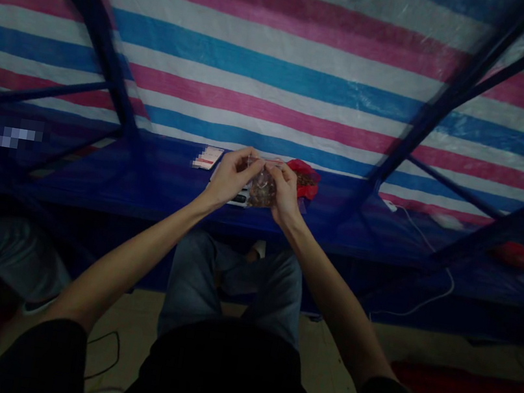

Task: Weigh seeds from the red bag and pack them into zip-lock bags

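A small clear plastic bag (263, 191) with brownish contents hangs between my two hands, above the blue shelf. Near its top edge, on the left, my left hand (237, 172) pinches it between thumb and fingers. On the other side my right hand (283, 190) grips the same top edge, thumb close to the left one. Behind my right hand lies an open red bag (311, 181) with small brown pieces in it. Partly hidden behind the clear bag and my left hand is a white and black device (239, 198), whose kind I cannot make out.
A card or phone (208, 158) with a white and red face lies left of my hands. Blue metal posts (112, 79) rise on both sides before a striped sheet (268, 86). A white cable (450, 284) trails at right. Another person's leg (2, 250) shows at left.
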`<state>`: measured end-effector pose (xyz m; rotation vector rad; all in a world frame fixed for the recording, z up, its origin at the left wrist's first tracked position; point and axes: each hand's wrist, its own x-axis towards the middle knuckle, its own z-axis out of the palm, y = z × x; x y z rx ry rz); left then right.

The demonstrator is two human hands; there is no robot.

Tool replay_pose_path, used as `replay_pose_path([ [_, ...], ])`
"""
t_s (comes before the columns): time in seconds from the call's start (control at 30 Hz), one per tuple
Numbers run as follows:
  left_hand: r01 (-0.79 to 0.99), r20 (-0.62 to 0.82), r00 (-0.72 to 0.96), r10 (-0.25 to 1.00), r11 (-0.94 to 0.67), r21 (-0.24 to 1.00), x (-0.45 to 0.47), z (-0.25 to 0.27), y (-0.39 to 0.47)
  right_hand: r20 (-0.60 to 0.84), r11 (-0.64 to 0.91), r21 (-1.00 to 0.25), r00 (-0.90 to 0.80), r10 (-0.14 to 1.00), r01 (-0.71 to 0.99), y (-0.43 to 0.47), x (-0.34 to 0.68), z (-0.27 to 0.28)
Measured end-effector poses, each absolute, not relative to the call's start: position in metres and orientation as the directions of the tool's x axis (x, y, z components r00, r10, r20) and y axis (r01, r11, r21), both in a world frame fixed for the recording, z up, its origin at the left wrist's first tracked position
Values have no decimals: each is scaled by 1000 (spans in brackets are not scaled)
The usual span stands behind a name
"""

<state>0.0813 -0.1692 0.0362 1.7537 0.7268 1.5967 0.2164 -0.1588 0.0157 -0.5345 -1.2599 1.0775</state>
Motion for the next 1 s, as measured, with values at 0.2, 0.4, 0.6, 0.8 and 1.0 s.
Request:
replay_pose_path([
  [0.2,-13,636,86,767,-638,770,71,36,-201,517,458,-826,-118,848,-328,-189,204,21],
  [0.4,5,653,121,747,-659,752,52,43,-224,529,460,-817,-133,838,-348,-212,185,30],
  [0.6,86,662,177,729,-681,727,40,48,-220,510,416,-837,-231,829,-356,-211,182,33],
  [0.8,75,570,207,795,-593,801,34,41,-193,443,339,-888,-385,810,-310,-177,202,27],
  [1.0,46,591,127,797,-600,799,39,39,-147,398,351,-917,-474,785,-188,-126,224,43],
])
